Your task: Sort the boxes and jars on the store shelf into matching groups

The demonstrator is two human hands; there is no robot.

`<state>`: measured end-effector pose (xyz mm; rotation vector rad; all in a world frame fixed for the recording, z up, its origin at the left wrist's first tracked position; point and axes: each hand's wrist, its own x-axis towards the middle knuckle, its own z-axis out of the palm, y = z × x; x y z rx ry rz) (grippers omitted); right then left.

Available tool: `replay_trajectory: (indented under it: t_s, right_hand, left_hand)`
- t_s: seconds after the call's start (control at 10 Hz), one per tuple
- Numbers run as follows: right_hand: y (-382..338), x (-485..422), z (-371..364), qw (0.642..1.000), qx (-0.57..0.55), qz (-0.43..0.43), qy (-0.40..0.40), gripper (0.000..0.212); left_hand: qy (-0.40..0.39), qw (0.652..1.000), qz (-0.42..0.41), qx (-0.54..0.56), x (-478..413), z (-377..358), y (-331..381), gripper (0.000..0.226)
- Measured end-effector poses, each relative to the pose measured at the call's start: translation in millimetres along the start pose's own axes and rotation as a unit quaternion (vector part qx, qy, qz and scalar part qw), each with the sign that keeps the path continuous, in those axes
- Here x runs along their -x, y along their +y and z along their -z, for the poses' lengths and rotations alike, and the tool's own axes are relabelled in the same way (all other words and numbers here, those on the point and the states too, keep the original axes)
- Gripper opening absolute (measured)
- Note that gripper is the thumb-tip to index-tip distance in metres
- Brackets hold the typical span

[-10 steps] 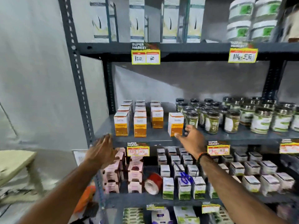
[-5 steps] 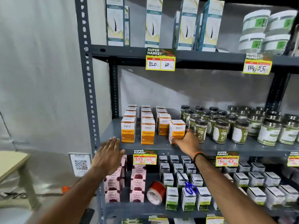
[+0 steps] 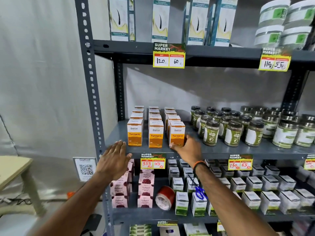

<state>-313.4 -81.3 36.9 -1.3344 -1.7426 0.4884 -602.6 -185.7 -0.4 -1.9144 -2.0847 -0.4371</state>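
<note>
Three rows of orange-and-white turmeric boxes stand on the middle shelf, fronted by boxes at the left and middle. My right hand grips the front box of the right row at its lower right corner, thumb at its base. This box stands upright in line with the other fronts. Green-labelled jars with dark lids are grouped to the right, apart from the boxes. My left hand is flat with fingers spread, holding nothing, at the shelf's front left edge.
Below are pink Gulkand boxes, a red tape roll, blue scissors and white-green boxes. Tall boxes and white tubs fill the top shelf. A table stands at the left.
My right hand has slid the turmeric box left, away from the jars, to the front of the third row. My left hand stayed near the shelf's front left edge.
</note>
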Motion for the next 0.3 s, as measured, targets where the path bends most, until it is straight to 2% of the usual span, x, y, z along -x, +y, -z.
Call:
replay_trajectory:
  t_s: [0.3]
  right_hand:
    - [12.9,-3.5,-10.0,1.000,0.023,0.003,0.004,0.046]
  left_hand:
    - [0.005,1.000,0.016,0.004,-0.4,-2.4,1.6,0.085]
